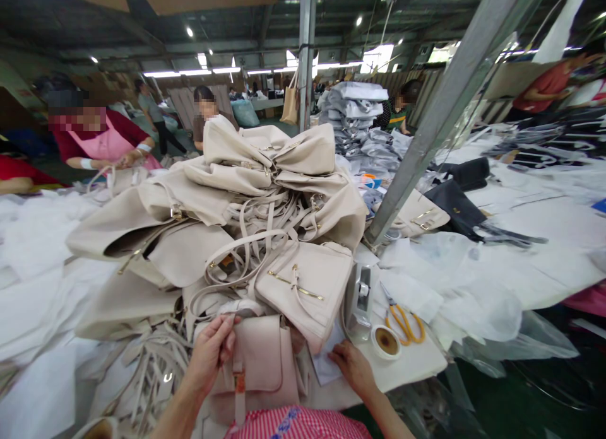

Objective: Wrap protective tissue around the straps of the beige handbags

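Bag of pale pinkish-beige, leather-like material with a square flap and a narrow strap lies at the bottom centre of the frame, between the person's two hands. The left hand has its thumb and curled fingers closed on the bag's upper left edge, so that most of the flap lies to the right of this grip. The right hand is apart from the flap, thumb and forefinger pinched together on a flat white paper sheet just right of the bag. Below, a red-and-white striped garment covers the person's front. Above the bag, a beige handbag with a gold zip leans against a high heap of beige handbags with tangled straps in mid-frame. Right of the right hand, a round roll of brownish tape lies near orange-handled scissors and a grey metal tape dispenser. A slanting grey metal post crosses the upper right, and at the upper left a person in a pink apron stands behind the table.
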A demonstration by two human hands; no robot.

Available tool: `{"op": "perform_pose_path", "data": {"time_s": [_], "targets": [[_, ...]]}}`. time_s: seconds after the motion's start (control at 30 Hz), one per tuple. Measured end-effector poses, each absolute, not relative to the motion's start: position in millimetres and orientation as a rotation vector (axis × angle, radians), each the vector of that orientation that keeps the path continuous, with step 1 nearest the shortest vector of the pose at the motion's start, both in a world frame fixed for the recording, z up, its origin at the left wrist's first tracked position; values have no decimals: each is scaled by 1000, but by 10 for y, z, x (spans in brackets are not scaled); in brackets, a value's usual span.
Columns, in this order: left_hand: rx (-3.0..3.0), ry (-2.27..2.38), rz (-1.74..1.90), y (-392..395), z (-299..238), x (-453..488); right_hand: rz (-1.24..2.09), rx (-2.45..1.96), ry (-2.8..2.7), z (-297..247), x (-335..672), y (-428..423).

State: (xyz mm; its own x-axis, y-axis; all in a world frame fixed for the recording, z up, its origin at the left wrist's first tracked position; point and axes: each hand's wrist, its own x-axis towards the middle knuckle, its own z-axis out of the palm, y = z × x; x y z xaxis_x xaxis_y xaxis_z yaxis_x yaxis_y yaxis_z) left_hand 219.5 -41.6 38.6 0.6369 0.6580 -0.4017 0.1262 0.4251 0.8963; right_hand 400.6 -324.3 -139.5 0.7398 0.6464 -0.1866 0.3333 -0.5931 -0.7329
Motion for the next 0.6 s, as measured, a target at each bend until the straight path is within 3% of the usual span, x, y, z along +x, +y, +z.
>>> {"op": "perform_pose_path", "data": {"time_s": [0.37,0.6], "targets": [[1063,693,279,-364,395,2104,853,-1859,-359,-1133,4100,-3429],[1049,599,197,-325,284,2089,910,-1461,-25,-244,3781,-3715]]}}
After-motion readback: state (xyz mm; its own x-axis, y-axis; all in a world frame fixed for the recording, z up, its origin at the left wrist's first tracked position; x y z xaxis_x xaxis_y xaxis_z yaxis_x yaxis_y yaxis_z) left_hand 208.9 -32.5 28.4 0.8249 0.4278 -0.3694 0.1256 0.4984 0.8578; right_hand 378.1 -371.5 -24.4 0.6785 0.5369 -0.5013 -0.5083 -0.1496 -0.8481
